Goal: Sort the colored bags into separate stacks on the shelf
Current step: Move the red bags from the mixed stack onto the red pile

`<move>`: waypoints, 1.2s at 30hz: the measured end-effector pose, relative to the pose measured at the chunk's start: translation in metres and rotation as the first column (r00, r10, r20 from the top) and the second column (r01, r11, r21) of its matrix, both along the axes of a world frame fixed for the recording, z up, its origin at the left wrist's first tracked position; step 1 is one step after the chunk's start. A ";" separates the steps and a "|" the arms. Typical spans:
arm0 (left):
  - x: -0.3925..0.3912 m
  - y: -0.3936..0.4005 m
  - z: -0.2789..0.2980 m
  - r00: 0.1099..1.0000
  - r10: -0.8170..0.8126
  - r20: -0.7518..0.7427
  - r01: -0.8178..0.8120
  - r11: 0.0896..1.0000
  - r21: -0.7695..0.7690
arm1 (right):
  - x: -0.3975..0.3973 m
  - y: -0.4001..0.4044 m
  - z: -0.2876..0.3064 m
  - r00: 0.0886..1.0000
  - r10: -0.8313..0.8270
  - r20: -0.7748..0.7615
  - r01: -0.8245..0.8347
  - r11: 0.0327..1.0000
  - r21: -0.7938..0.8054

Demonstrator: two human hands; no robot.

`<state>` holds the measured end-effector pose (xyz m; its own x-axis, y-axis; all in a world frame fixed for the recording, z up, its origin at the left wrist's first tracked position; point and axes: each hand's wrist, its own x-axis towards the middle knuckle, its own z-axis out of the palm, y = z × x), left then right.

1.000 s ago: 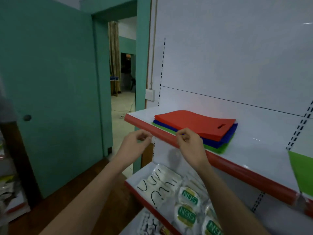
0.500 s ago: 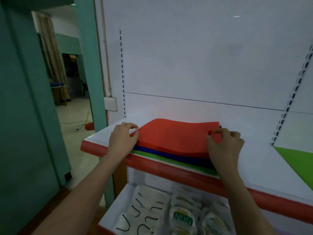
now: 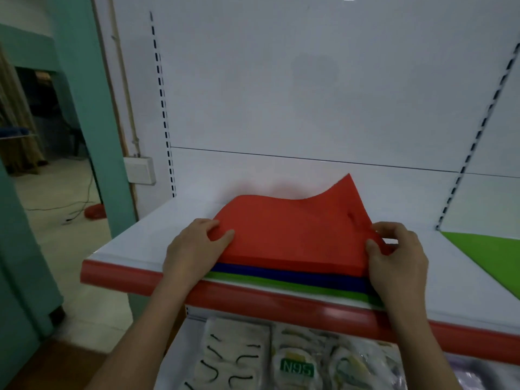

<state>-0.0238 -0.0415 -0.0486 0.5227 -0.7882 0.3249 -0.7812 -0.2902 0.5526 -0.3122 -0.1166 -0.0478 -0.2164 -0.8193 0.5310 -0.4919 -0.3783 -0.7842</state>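
On the shelf (image 3: 135, 243), three bags lie stacked near its front edge: the top bag (image 3: 289, 235) on the middle bag (image 3: 281, 275), and that one on the bottom bag (image 3: 281, 285), each lower one showing a little further forward. The top bag's far right corner is raised off the pile. The left hand (image 3: 191, 249) pinches its left edge and the right hand (image 3: 396, 257) its right edge. Well apart to the right, a separate bag (image 3: 489, 254) lies flat on the same shelf. The back panel (image 3: 281, 94) stands behind the stack. Below, mask packets (image 3: 295, 364) lie on the lower shelf. A doorway (image 3: 42, 136) opens at the left.
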 end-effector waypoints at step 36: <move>-0.208 -0.035 0.065 0.336 -0.784 -0.522 0.683 0.584 -0.439 | -0.185 0.141 0.052 0.919 -0.265 0.290 0.224 0.960 0.168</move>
